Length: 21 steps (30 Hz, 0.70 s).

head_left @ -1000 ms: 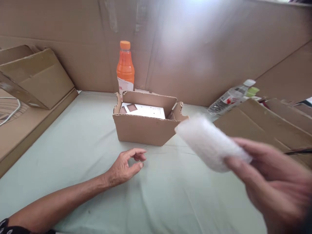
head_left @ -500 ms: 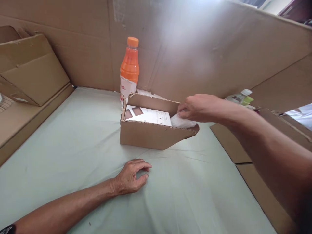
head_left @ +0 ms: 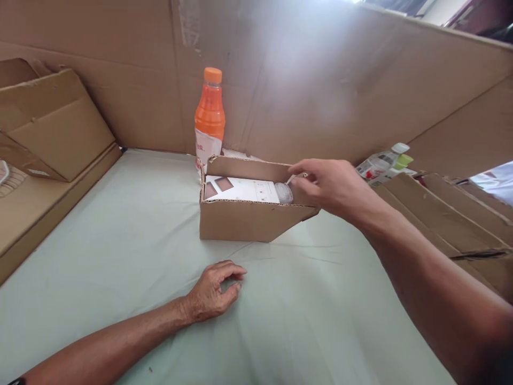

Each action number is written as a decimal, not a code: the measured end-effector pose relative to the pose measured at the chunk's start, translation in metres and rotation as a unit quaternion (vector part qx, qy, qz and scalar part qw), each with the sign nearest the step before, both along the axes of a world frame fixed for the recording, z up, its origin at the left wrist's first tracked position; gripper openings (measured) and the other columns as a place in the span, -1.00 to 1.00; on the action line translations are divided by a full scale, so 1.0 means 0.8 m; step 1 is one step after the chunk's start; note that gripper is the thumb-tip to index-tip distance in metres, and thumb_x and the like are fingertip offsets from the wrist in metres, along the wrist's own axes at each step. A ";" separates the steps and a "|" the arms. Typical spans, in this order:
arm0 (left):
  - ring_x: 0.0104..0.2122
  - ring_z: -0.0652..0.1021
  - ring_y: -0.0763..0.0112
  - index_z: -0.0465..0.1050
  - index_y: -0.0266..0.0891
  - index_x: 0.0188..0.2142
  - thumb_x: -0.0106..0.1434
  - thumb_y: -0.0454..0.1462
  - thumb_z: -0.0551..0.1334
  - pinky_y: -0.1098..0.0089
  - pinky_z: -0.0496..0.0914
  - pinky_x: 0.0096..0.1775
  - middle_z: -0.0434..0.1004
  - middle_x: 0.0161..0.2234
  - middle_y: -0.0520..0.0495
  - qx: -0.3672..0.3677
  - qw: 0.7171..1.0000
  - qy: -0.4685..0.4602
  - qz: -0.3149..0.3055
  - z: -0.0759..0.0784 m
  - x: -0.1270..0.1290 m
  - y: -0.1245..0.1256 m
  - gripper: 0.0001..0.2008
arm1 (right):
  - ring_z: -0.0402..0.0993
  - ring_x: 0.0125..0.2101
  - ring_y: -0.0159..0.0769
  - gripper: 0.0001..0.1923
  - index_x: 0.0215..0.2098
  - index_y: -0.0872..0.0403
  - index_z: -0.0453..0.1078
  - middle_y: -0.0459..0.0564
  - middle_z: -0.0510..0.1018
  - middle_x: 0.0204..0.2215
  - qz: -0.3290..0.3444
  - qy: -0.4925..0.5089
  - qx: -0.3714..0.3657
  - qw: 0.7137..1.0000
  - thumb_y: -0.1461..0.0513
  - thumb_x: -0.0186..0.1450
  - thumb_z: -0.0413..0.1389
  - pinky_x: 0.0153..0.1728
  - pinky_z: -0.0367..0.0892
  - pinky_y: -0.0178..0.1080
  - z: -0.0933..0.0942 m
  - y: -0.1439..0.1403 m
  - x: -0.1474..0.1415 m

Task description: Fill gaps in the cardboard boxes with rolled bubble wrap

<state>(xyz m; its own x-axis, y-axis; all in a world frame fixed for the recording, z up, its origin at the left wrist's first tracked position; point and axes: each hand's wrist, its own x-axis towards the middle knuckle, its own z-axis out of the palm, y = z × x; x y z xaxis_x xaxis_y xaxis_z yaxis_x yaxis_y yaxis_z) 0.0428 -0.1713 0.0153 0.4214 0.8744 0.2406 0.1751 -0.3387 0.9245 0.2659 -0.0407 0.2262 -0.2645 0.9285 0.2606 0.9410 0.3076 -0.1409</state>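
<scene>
My right hand [head_left: 326,184] is at the right end of an open cardboard box [head_left: 236,220], thumb and forefinger pinched on a thin whitish edge. That edge seems to belong to a whitish translucent packet [head_left: 284,193] low inside the box; the other fingers are partly hidden. Filling the box's left part is a white carton [head_left: 244,190] with brown squares and small print. My left hand [head_left: 216,290] rests on the pale green cloth [head_left: 160,267] in front of the box, fingers loosely curved, thumb apart, holding nothing.
An orange-capped drink bottle [head_left: 210,115] stands behind the box. Cardboard boxes are at left [head_left: 60,128] and right [head_left: 441,214]. A clear bottle [head_left: 379,162] lies at the back right. A tall cardboard wall [head_left: 132,101] closes off the back.
My right hand has shifted slightly right and its thumb and forefinger now show. The whitish packet sits further down in the box against the carton. My left hand has stayed in place.
</scene>
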 end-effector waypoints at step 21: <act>0.33 0.25 -0.03 0.14 -0.22 0.34 0.11 -0.36 0.28 -0.01 0.13 0.34 0.23 0.34 -0.28 -0.027 0.979 -0.035 0.199 0.058 0.031 0.007 -0.21 | 0.54 -0.50 -0.06 -0.62 -0.35 0.01 0.37 0.11 0.64 -0.43 -0.155 0.298 -0.098 0.937 -0.10 0.10 0.18 -0.53 0.38 -0.12 -0.177 -0.139 0.086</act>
<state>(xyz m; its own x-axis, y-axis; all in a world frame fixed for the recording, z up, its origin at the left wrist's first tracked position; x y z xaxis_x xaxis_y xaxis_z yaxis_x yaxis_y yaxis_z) 0.0677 -0.1659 0.0616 0.0286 0.9784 0.2048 0.2193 -0.2060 0.9537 0.3347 -0.1522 0.0845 0.1634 0.9822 0.0928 0.7167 -0.0535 -0.6953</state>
